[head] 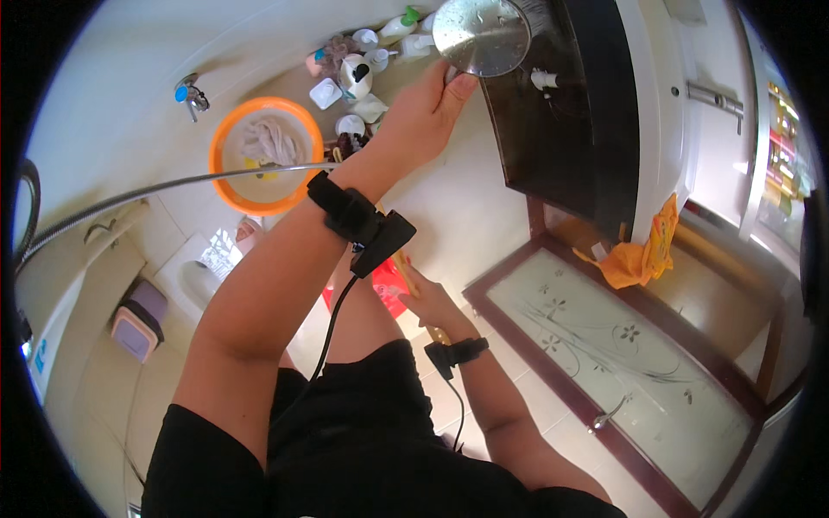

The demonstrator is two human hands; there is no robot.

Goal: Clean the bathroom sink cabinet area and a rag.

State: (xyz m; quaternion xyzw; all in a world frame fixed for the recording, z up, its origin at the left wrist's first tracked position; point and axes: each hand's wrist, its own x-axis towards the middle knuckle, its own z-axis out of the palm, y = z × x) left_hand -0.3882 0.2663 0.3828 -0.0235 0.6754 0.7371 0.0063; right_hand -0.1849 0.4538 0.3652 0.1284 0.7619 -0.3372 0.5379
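My left hand (pixel 427 113) is raised at the top centre, gripping the handle of a round metal shower head (pixel 482 37). The face of the shower head looks wet. A metal shower hose (pixel 162 184) runs in from the left and passes behind my left forearm. Lower down on the right, my right hand (pixel 435 299) is closed around a yellowish stick-like handle (pixel 404 269); its upper end is hidden behind my left wrist. Behind that handle, near my legs, is a red plastic thing (pixel 388 288), mostly covered. Both wrists wear black strapped devices with cables.
An orange-rimmed basin (pixel 220 181) holds a pale cloth (pixel 269 139). Several bottles (pixel 356 74) stand beyond it. A wall tap (pixel 192 97) is at left, above a squat toilet (pixel 201 275). Right are a dark cabinet (pixel 544 142), an orange cloth (pixel 638 259) and a glass-panelled door (pixel 583 337).
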